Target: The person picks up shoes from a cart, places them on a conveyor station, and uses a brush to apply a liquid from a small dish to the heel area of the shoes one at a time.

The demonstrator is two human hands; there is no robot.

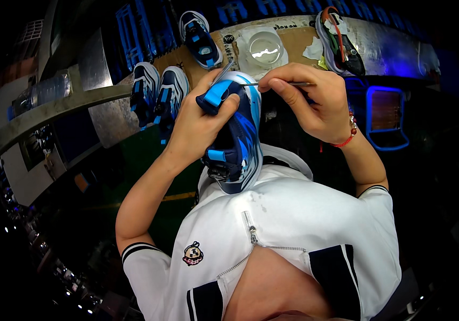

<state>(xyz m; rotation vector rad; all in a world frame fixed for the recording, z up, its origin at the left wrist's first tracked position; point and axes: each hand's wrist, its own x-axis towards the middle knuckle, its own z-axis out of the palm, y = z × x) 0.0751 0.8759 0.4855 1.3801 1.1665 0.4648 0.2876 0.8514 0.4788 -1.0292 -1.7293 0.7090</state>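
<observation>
My left hand (193, 128) grips a navy and bright-blue sneaker (246, 134) with a pale sole. The shoe's heel end, with a light-blue pull tab, points away from me, and its toe end is close to my shirt. Pinched between thumb and fingers of my right hand (315, 104) is a thin, dark stick-like tool (251, 84). Its tip meets the sneaker near the edge between upper and sole at the heel; whether it ends in bristles is too small to tell. A slim grey metal-looking piece (224, 71) shows by my left fingertips.
Beyond my hands, a round white dish (266, 47) with shiny contents sits on paper on the bench. Matching blue sneakers (200, 41) stand to its left, and a dark sneaker with orange and green parts (347, 56) to its right. A blue-framed stool (386, 145) stands at right.
</observation>
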